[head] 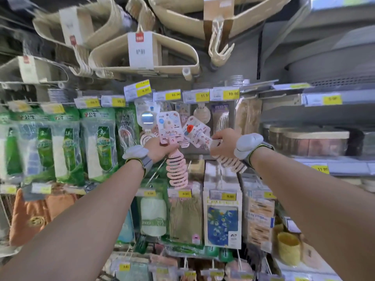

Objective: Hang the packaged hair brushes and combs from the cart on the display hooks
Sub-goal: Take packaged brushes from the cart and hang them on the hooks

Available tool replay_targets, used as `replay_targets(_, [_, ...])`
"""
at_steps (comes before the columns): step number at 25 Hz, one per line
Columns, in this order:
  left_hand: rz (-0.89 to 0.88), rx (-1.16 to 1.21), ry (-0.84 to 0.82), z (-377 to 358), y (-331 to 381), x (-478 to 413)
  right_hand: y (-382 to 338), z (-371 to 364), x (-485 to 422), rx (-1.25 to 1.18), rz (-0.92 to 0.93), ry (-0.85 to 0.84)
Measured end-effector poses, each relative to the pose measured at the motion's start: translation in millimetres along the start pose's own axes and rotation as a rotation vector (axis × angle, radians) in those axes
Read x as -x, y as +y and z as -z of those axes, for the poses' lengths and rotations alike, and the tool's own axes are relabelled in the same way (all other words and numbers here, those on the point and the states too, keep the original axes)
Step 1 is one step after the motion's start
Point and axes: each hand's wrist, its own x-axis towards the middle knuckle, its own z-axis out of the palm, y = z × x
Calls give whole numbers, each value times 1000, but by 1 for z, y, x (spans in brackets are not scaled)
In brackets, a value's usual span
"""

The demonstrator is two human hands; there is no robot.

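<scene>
Hangers (142, 57): beige curved plastic, bundled, top of far rack.
Green packs (97, 145): glossy bags, far left, marked "公牛".
Left brush (176, 169): pink, ribbed, vented; "Hello Kitty" card upright at centre rack; left hand (160, 150) fingers curled round the handle.
Right brush (231, 163): matching pink, card tilted left; right hand (223, 144) fingers grip it.
Price tags (172, 95): yellow, "16.90", "10.90".

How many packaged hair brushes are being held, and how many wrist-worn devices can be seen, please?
Pink packaged hair brushes: 2, one held in the left hand, one in the right hand
Grey wrist devices: 2, one on each wrist
Total: 4
</scene>
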Motion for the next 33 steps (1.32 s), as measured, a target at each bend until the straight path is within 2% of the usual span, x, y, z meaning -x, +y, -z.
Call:
replay_targets(10, [72,59,40,13,3,-52,-14,14,-28,-22,-31,101])
replay_targets(23, [187,371,24,-3,-16,-69,-5,7,-39,-58,20,118])
replay_targets(28, [147,359,106,-9,-24,-67,2,-6,-49,-107,10,114])
replay_targets(33, [85,260,92,-9,-15,-68,7,-15,-57,-132,-18,119])
